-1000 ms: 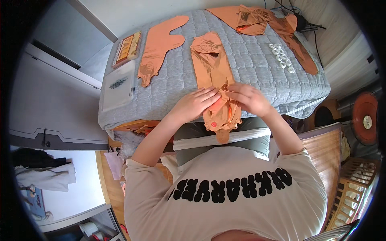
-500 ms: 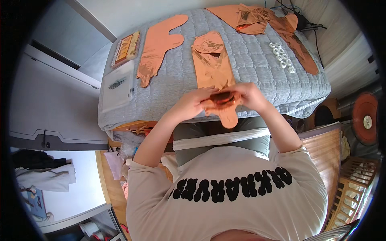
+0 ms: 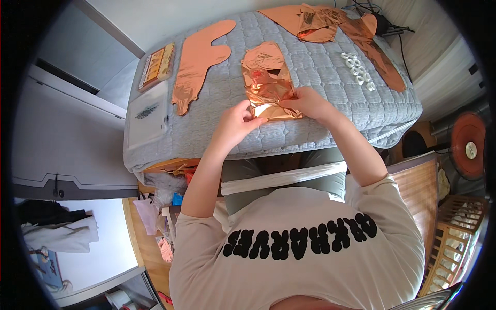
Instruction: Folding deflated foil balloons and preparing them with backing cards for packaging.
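A shiny rose-gold foil balloon [image 3: 268, 88], flat and folded, lies near the front edge of the bed. My left hand [image 3: 236, 124] grips its lower left corner, thumb on top of the foil and fingers at the side. At the lower right edge, my right hand [image 3: 311, 103] pinches the foil. The near end is folded over on itself and creased, and the rounded tab is hidden. To the left lies another flat foil balloon [image 3: 199, 62], matte on most of its surface. More foil balloons [image 3: 320, 26] lie crumpled at the far right.
The bed [image 3: 330, 88] has a grey quilted cover. Small white rings [image 3: 356, 67] sit in rows at right. A flat box [image 3: 156, 67] and a clear plastic case [image 3: 149, 113] holding small dark pieces lie at left. A round orange fan [image 3: 469, 150] stands right of the bed.
Both hands have moved away from me and laid the balloon's near end down on the bed. The tab that hung toward me is folded over out of sight.
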`<state>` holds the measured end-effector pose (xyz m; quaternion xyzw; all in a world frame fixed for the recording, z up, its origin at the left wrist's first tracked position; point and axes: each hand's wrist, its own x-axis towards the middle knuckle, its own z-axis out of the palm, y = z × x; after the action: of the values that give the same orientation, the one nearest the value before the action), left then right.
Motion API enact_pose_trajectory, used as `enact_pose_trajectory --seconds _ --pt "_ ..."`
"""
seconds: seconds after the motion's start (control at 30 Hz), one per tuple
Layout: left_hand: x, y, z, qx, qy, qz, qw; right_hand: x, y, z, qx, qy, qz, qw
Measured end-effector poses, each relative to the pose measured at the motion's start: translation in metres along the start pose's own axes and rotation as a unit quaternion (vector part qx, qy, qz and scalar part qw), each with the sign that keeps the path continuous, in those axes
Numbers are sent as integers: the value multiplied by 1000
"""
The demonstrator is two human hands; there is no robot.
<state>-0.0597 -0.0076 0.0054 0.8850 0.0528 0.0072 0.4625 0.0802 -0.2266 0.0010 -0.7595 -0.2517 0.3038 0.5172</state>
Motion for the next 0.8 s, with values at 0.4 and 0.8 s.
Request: enact_pose_trajectory --seconds 0.4,0.8 --pt "-6 -10 3 5 56 30 998 7 1 5 -121 38 -1 992" --pt "-22 9 22 247 197 132 940 11 -3 6 -122 43 52 990"
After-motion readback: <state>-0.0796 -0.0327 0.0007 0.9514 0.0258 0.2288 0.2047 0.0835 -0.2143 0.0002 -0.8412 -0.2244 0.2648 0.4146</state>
